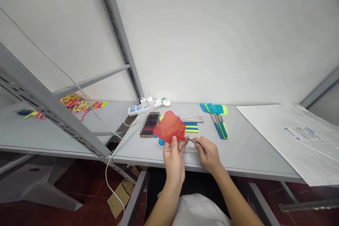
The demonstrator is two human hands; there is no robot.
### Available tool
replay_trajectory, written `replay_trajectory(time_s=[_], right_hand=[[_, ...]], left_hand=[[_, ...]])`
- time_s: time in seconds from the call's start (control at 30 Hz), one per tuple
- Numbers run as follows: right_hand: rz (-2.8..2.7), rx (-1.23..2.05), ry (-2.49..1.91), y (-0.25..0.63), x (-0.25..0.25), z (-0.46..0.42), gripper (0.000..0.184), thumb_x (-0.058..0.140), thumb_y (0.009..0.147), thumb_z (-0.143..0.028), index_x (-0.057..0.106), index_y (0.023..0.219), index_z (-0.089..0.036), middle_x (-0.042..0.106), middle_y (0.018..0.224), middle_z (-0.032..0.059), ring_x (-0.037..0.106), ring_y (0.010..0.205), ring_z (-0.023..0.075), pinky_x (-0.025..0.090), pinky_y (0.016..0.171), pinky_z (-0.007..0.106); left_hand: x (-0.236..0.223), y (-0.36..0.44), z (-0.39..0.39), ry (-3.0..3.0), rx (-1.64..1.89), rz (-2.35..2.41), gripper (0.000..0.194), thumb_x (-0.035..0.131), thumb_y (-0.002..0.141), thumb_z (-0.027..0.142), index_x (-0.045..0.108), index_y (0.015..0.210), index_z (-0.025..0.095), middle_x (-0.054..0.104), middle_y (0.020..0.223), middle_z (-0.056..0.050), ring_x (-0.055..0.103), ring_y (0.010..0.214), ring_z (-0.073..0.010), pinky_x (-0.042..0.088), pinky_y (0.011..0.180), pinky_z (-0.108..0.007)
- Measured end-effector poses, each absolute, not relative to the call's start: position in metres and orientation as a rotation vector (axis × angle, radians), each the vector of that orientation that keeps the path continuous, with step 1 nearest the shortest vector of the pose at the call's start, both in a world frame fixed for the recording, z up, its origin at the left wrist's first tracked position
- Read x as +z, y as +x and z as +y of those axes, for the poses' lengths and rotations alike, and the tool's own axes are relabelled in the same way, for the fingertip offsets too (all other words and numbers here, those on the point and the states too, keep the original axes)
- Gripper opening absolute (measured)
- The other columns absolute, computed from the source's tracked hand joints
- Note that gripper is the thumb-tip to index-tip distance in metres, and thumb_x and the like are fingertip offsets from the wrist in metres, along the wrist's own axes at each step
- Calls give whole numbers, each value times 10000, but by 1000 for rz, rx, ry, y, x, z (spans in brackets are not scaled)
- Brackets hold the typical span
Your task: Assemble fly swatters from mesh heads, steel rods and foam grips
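My left hand [174,162] is closed on a red perforated fly swatter head [171,127], thumb on top near its neck. A thin metal rod [191,140] is pinched in my right hand [209,154], its tip at or very near the neck; whether it sits inside I cannot tell. Behind my hands lie a row of bare metal rods [194,118] and several blue and yellow-green handle grips [193,128]. Blue swatter heads [161,142] show partly under the red one. To the right, several fly swatters [219,122] with rods and coloured grips lie fanned together.
A power strip [135,109] with plugs and white cables [127,139] stands at the back left, beside a round white device [166,103]. A blurred dark object [150,124] lies nearby. White sheeting [291,137] covers the right end. A metal shelf post [53,104] crosses the left, before bright tangled pieces [75,104].
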State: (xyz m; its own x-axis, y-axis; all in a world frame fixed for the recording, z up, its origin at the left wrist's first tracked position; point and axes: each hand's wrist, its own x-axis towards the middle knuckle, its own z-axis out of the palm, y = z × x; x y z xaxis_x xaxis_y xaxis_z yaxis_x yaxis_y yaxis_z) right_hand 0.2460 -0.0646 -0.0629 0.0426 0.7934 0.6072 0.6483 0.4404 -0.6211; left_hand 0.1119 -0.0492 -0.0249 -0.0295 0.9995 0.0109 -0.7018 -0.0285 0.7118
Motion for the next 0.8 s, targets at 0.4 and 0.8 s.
replay_trajectory(time_s=[0.4, 0.8], right_hand=[[-1729, 61, -1295, 243, -62, -64, 321, 465, 1004, -350, 696, 1172, -203, 574, 756, 31, 531, 681, 139, 419, 645, 262], [-1693, 56, -1312, 244, -62, -63, 319, 475, 1002, -355, 699, 1168, -202, 593, 764, 35, 566, 695, 142, 449, 656, 261]], left_hand=[[-25, 113, -52, 578, 1575, 667, 275, 672, 879, 405, 583, 1020, 186, 739, 973, -68, 726, 973, -252, 541, 894, -429], [-29, 110, -48, 749, 1609, 741, 252, 773, 785, 326, 714, 945, 141, 746, 991, -89, 709, 952, -223, 557, 882, -376]])
